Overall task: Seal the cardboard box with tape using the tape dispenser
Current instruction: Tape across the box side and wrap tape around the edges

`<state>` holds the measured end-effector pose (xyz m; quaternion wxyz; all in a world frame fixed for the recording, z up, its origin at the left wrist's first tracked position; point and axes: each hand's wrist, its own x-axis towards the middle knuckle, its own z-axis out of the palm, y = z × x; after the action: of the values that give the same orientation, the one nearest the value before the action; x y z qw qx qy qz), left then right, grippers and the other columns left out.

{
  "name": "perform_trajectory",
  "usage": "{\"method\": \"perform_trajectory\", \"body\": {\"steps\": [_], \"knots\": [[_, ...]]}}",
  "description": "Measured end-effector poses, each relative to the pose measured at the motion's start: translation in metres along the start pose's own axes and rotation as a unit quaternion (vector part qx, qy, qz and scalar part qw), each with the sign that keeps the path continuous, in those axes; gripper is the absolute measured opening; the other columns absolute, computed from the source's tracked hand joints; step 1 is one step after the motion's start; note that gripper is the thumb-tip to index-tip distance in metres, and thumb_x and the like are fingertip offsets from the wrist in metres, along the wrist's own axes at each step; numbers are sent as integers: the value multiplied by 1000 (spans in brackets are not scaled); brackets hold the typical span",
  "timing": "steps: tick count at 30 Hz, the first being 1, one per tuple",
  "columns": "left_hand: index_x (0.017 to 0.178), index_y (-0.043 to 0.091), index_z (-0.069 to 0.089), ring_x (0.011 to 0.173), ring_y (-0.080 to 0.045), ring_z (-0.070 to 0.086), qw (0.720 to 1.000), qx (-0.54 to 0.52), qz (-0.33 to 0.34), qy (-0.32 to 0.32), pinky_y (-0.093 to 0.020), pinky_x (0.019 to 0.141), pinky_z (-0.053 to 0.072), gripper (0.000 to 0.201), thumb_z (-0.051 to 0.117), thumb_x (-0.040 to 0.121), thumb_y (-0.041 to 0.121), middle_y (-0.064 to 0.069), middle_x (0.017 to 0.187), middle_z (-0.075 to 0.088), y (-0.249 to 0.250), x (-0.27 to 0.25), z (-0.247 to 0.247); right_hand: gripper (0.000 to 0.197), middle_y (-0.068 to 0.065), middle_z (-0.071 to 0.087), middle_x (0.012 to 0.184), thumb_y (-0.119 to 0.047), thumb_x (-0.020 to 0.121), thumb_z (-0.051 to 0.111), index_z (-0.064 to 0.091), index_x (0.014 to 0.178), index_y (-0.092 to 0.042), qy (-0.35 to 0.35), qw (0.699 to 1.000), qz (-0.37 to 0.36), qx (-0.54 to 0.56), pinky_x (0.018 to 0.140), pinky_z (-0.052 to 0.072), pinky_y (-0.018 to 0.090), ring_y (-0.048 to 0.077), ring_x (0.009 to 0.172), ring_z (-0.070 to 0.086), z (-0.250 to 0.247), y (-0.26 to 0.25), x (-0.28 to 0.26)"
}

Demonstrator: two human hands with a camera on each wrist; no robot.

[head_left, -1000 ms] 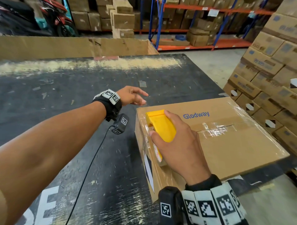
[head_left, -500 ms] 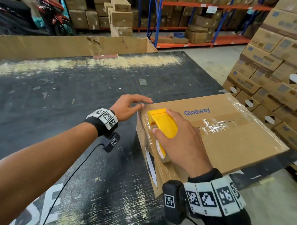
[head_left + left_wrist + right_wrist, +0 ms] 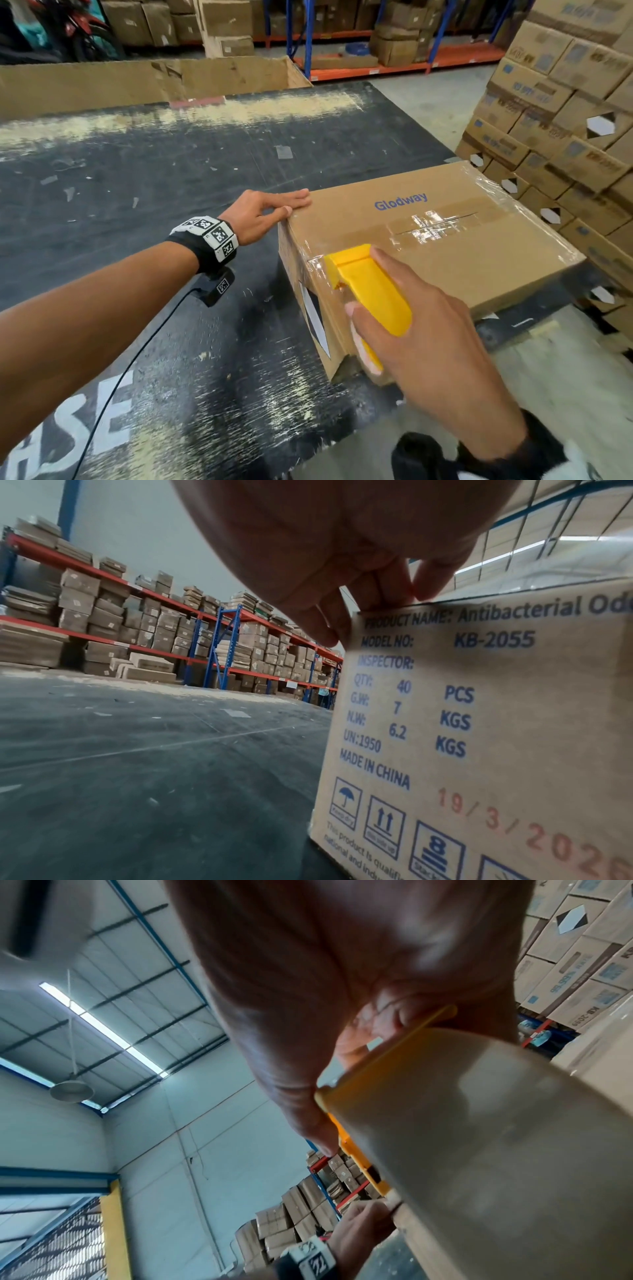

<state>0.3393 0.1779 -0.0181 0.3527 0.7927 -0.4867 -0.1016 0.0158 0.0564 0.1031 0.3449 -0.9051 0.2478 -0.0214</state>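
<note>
From the head view, the right hand [image 3: 442, 346] is wrapped around the yellow tape dispenser [image 3: 368, 291], thumb on its near side and fingers over the top. The nose of the dispenser sits right on the box's [image 3: 462, 260] near top edge, just ahead of the fingertips, with clear tape [image 3: 317, 265] crinkled over that corner. Further out from the right hand, shiny strips already cross at the middle seam and run over the far right corner, so I'd say most of the sealing is done and this run is ending down the near side; cutting the strip and pressing it flat looks to be what is left. The left hand [image 3: 263, 214] lies with straight fingers flat on the box's far left corner, holding nothing, just steadying it. The box sits on a dark worn table [image 3: 154, 240].

In the left wrist view, the fingers [image 3: 387, 588] reach down onto the box's top edge, directly above the printed label side [image 3: 479, 723]; they press rather than grip.

In the right wrist view, the thumb [image 3: 304, 1110] and curled fingers clamp the yellow frame [image 3: 359, 1164], with the pale tape roll [image 3: 496, 1137] bulging just beneath the palm. Whether the blade has bitten the tape I cannot tell.
</note>
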Motion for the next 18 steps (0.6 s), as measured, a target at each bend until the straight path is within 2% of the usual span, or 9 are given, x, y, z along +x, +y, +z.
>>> {"method": "perform_trajectory", "body": {"steps": [3,6,7,9,11,13,15,16,18], "knots": [[137,34,62,138,2,47,1000,-2,-8,14,-23,119,33,36,50,103,30,20,148,53,4,1,1,79,-15,62,105,-75,73,54,16,143,-71,-7,999,28,-27,77,45,25,5,89,55,0,23,-46],[135,33,63,136,4,48,999,-4,-19,30,-14,114,34,36,55,100,37,19,146,55,10,-1,5,81,-7,66,84,-78,65,51,25,142,-71,45,997,23,-58,60,49,23,12,69,63,2,47,-83],[135,33,63,135,5,48,999,-8,-23,34,-15,114,35,37,58,99,38,18,145,56,11,-2,6,82,-6,65,79,-76,65,52,30,143,-67,56,996,22,-65,60,50,25,14,65,66,4,53,-92],[136,33,63,135,7,48,999,-5,-25,39,-20,116,36,40,62,96,40,19,145,56,12,-3,8,83,-5,64,72,-75,64,55,37,144,-61,70,994,27,-76,71,48,26,16,60,67,12,64,-107],[137,34,62,135,6,47,999,2,-24,39,-24,118,35,41,62,96,41,19,145,55,12,-3,10,84,-4,62,69,-76,64,55,35,144,-63,75,993,27,-84,71,47,25,15,59,66,21,72,-114],[138,33,61,136,6,47,999,5,-24,34,-23,119,33,42,61,96,41,18,147,55,14,-4,10,85,-2,62,72,-77,63,51,22,143,-71,51,996,47,-62,64,50,24,16,66,66,31,78,-113],[139,35,60,137,6,46,999,25,-26,32,-14,117,29,42,60,97,41,18,148,53,16,-4,9,84,-1,63,81,-77,64,45,4,138,-78,7,997,63,-41,70,51,25,19,78,65,40,83,-108],[139,36,58,137,6,45,998,42,-27,30,-8,115,26,42,58,98,43,20,149,52,17,-5,8,82,-1,62,85,-76,66,44,1,136,-80,-13,997,65,-38,71,49,25,18,80,62,42,85,-103],[142,38,55,139,4,43,996,79,-23,25,-6,114,23,43,54,99,45,21,152,48,20,-7,10,74,-2,61,87,-72,76,49,9,138,-79,-47,996,66,-30,69,44,24,15,78,57,47,96,-89]]}}
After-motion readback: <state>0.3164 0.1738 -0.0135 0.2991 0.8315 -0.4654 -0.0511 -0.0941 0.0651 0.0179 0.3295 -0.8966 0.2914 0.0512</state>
